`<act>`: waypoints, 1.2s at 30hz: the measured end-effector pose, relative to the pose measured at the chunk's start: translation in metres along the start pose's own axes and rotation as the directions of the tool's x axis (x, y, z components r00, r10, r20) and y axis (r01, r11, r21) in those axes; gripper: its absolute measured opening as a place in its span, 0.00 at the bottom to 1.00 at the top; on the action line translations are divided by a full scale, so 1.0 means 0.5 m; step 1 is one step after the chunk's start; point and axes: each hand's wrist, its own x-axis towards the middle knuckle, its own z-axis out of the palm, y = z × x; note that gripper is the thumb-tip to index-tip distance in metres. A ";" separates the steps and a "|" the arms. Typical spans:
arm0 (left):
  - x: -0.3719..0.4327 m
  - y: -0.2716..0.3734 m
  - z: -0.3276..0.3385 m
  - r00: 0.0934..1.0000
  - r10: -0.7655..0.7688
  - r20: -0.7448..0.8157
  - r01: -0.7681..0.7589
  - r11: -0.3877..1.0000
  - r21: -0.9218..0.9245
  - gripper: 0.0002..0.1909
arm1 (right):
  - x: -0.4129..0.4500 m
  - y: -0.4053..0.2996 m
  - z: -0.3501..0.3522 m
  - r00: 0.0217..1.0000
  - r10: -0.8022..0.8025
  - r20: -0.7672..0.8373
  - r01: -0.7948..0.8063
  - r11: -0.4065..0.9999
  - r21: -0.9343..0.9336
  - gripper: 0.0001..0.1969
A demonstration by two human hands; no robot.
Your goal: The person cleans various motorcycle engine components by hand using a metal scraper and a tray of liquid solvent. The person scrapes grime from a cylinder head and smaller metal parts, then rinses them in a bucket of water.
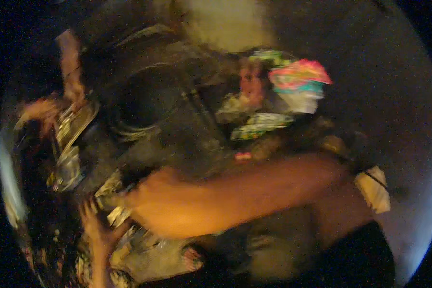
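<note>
Motion blur softens the whole view. From the right, my right arm reaches across the lower middle, and my right hand (147,196) is at pale yellowish crumpled pieces (109,187); its fingers are too blurred to show a hold. My left hand (99,226) comes up from the bottom edge at lower left, fingers and thumb spread beside a second pale piece (118,216). Whether it touches that piece is unclear. Above the hands lies a dark round shape (147,97), perhaps a basin or opening.
At upper left, another person's hands (73,95) are at a shiny, pale strip-like object (75,126), with a clear-looking bag or wrapper (70,169) below. Colourful packets or cloths (300,79) and a green-white patterned item (262,124) lie at upper right, near a reddish hand-like shape (252,84).
</note>
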 end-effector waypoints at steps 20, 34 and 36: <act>0.010 0.085 0.097 0.984 0.120 -0.133 -0.107 0.989 0.100 0.56 | -0.005 -0.046 -0.006 0.947 0.176 0.267 -0.115 0.967 -0.227 0.29; 0.017 0.069 0.093 0.978 0.134 -0.163 -0.129 0.991 0.043 0.56 | -0.004 -0.034 -0.042 0.934 0.190 0.304 -0.116 0.963 -0.244 0.30; 0.016 0.077 0.103 0.988 0.067 -0.136 -0.063 0.997 0.035 0.57 | -0.007 -0.012 -0.004 0.960 0.153 0.233 -0.070 0.941 -0.330 0.30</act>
